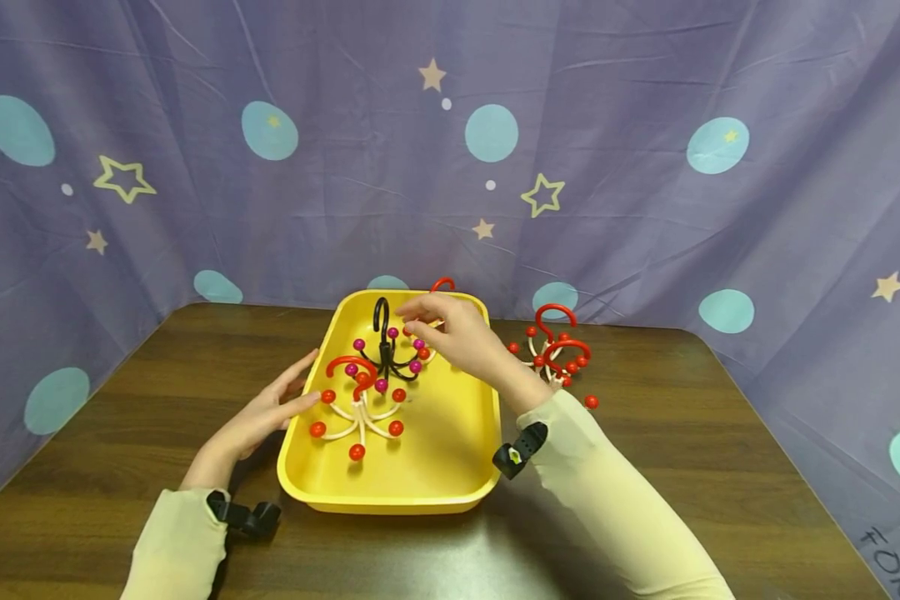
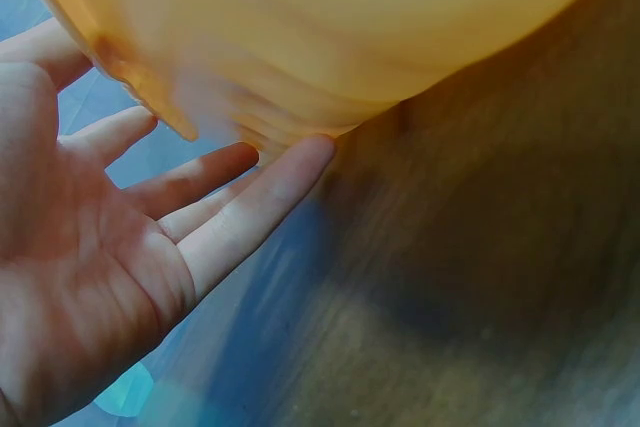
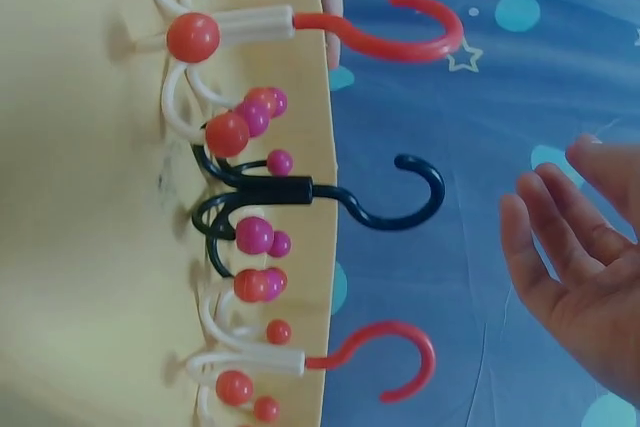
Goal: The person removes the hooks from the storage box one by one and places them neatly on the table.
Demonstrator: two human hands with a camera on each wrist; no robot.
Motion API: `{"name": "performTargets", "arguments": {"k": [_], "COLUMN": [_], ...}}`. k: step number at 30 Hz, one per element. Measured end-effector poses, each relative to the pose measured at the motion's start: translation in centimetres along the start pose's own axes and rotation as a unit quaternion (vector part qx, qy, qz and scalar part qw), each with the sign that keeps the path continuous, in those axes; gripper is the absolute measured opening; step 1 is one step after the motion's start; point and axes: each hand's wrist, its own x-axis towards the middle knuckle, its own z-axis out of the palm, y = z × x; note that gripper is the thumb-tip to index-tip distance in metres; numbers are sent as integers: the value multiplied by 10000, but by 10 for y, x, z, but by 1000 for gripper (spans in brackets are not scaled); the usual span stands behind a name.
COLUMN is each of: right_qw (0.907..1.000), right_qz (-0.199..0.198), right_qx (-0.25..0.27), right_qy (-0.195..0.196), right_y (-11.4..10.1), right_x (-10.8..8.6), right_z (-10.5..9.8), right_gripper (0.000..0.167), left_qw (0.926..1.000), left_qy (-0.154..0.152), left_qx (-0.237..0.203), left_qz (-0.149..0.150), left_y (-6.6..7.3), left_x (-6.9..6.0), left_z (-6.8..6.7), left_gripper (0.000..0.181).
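Note:
Three small hook-topped hangers with ball-tipped arms stand in a yellow tray (image 1: pixel 450 454). The nearest hanger (image 1: pixel 362 408) has a red hook, white arms and red balls. Behind it is a black hanger (image 1: pixel 385 352) with magenta balls. A third, red-hooked hanger (image 3: pixel 270 361) is partly hidden behind my right hand in the head view. That right hand (image 1: pixel 465 337) hovers above the tray, loosely bent and holding nothing; the right wrist view shows it apart from the hooks. My left hand (image 1: pixel 266 414) has its fingers spread along the tray's left side, thumb at the rim.
Right of the tray, more red-hooked hangers (image 1: pixel 551 342) with white arms and red balls stand close together on the brown wooden table (image 1: pixel 645 467). A purple curtain (image 1: pixel 607 167) with stars and dots hangs behind the table and at its sides.

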Motion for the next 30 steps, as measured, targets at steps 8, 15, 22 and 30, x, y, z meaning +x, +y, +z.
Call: {"name": "performTargets", "arguments": {"k": [8, 15, 22, 30], "right_qw": [9976, 9919, 9884, 9842], "right_qz": [158, 150, 92, 277], "right_qx": [39, -153, -288, -409], "right_qy": [-672, -1253, -1489, -1700], "right_y": [-9, -14, -16, -16], "right_x": [10, 17, 19, 19], "right_z": [16, 33, 47, 55], "right_gripper": [24, 29, 35, 37], "left_qw": [10000, 10000, 10000, 9999], "left_qy": [-38, -51, -52, -95], "left_qx": [-20, -21, -38, -13], "left_qz": [0, -30, 13, 72], "left_y": [1, 2, 1, -1], "left_x": [-1, -1, -1, 0], "left_z": [-1, 0, 0, -1], "left_gripper": [70, 70, 69, 69]}}
